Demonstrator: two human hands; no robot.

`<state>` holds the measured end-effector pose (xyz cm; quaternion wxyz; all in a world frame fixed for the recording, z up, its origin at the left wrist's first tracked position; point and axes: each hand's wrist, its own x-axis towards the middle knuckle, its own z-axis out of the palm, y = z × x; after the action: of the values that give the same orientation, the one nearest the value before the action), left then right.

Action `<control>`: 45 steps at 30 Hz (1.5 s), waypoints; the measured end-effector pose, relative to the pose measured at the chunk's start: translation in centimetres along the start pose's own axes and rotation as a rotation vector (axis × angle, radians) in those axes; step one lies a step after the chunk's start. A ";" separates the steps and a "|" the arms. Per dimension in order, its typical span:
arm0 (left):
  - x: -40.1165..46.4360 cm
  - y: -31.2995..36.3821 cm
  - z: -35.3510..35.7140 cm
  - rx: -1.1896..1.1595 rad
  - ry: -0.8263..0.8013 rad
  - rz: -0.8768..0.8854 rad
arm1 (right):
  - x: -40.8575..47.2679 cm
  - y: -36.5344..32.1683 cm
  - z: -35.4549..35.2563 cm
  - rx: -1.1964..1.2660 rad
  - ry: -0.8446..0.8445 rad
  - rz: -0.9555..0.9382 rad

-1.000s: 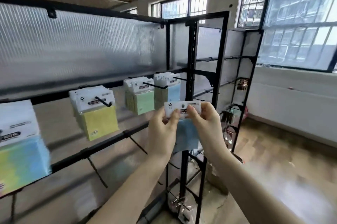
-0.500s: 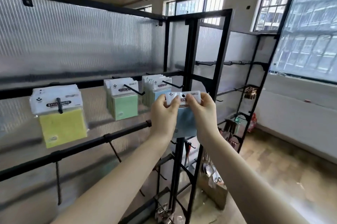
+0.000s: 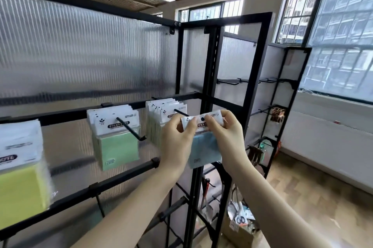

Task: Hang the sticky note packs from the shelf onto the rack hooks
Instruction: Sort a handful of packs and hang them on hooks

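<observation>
- I see the left hand (image 3: 177,142) pinching the left end of the white header card of a blue sticky note pack (image 3: 203,142), thumb and fingers curled on it.
- The right hand (image 3: 226,136) pinches the card's right end the same way.
- I have the pack held upright in front of the black rack (image 3: 210,66), its punched hole showing between the two hands.
- The pack sits just at the tip of the rightmost hook (image 3: 180,112); I cannot tell whether the hook has entered the hole.
- On that hook, behind my left hand, hangs a bundle of packs (image 3: 161,110).
- Further left a green pack bundle (image 3: 116,136) hangs on its own hook (image 3: 131,129).
- At the far left edge hangs a yellow pack bundle (image 3: 20,177), blurred.
</observation>
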<state>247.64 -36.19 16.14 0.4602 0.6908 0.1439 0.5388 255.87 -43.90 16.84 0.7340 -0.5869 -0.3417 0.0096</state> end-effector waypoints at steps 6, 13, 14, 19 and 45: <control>0.4 -1.2 0.2 0.026 -0.035 0.079 | 0.8 1.3 -0.6 0.088 -0.107 -0.006; 0.1 -1.5 0.5 0.075 -0.032 0.113 | 2.3 2.9 -1.0 0.176 -0.279 0.043; 0.0 -1.8 0.5 0.109 0.000 0.115 | 2.6 3.2 -0.8 0.166 -0.302 0.037; 0.4 -2.8 0.2 0.253 0.243 0.105 | 4.4 4.8 0.6 0.121 -0.288 -0.019; -3.8 -6.3 -1.7 0.559 0.317 -0.401 | 4.1 11.2 1.1 -0.189 -0.457 0.319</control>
<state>246.58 -34.62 8.80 0.3221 0.6557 0.4874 0.4782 262.78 -37.77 9.23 0.5692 -0.6816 -0.4009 0.2251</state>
